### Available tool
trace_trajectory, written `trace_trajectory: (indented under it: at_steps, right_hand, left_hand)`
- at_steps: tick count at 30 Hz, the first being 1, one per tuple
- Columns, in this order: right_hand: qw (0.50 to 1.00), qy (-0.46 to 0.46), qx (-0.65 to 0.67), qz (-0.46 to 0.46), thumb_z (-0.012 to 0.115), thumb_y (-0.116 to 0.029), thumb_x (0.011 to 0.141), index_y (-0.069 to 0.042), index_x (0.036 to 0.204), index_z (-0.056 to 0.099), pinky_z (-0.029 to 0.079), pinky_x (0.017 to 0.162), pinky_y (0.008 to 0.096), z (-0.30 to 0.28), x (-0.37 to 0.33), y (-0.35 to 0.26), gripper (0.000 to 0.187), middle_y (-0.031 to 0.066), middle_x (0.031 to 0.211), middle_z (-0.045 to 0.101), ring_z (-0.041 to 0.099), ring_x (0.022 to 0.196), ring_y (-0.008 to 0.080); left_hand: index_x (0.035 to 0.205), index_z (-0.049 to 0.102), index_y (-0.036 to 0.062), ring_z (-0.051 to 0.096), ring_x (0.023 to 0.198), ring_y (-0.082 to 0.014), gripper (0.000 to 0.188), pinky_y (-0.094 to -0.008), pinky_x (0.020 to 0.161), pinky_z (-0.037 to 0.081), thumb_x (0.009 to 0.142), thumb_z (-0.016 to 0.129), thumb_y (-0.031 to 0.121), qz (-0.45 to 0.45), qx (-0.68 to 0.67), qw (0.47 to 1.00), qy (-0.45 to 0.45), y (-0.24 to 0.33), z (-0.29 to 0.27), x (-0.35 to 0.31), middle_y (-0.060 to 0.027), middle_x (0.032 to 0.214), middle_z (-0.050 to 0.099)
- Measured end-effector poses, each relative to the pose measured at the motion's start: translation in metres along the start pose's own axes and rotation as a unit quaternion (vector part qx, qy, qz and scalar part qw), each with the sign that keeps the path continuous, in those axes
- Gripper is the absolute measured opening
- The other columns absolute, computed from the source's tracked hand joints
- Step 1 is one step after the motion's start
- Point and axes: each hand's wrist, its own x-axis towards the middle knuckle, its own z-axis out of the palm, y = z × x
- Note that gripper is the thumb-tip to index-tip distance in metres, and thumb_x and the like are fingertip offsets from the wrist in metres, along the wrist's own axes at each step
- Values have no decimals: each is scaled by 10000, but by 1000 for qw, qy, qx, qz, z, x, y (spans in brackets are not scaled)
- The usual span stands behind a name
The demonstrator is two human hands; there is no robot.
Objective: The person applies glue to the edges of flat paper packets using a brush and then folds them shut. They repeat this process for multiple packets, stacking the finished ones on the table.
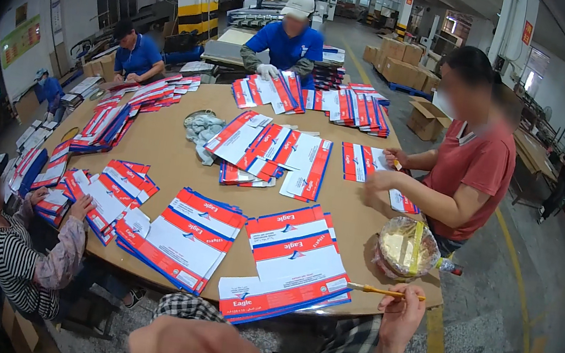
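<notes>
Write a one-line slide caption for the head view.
Right hand holds a thin yellow brush over fanned red, white and blue printed card sheets on a round brown table, beside a wrapped glue bowl.

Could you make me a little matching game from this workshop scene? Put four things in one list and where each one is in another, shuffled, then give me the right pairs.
Things:
1. brush
2. bowl of paste
3. grey cloth
4. cardboard boxes

Places:
A. on the floor beyond the far side of the table
B. in the right hand
C. at the table's right edge, wrapped in clear plastic
D. near the middle of the round table

Pairs: 1-B, 2-C, 3-D, 4-A
</notes>
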Motion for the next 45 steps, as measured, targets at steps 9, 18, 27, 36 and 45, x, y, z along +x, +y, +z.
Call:
trace_trajectory:
  at_steps: [9,18,27,36,45]
  right_hand:
    - [1000,-6,6,11,463,-127,924,-11,874,495,477,511,278,1,-3,7,129,145,800,586,572,556,182]
    - [999,5,-38,0,450,-146,935,-23,888,489,454,485,255,2,-5,12,137,128,792,570,558,548,162]
    - [998,9,-64,1,437,-155,943,-20,879,485,443,478,246,5,-4,16,156,116,790,565,549,549,148]
    - [996,21,-83,-26,462,-193,944,-32,867,513,423,472,244,-2,4,15,186,97,778,563,537,556,140]
    - [991,-16,-129,-1,469,-229,939,9,870,548,414,526,258,-23,9,26,260,108,734,575,536,587,150]
  left_hand:
    - [844,624,27,603,747,-196,217,-289,551,515,828,677,237,-1,-8,1000,11,8,-3,-12,-117,861,595]
    - [960,603,-23,620,745,-262,335,-320,603,535,809,694,262,-108,-194,975,-27,-27,7,-7,-191,925,606]
    - [756,578,-39,603,643,-288,209,-362,559,518,829,645,145,-120,-270,955,-16,-30,1,-2,-190,753,603]
    - [633,543,-23,484,546,-144,233,-280,507,384,854,536,48,-326,420,830,171,-38,-69,-91,-69,594,527]
    - [990,584,-25,565,855,-442,193,-449,719,471,825,528,57,-551,567,609,68,-68,-136,-249,-233,862,610]
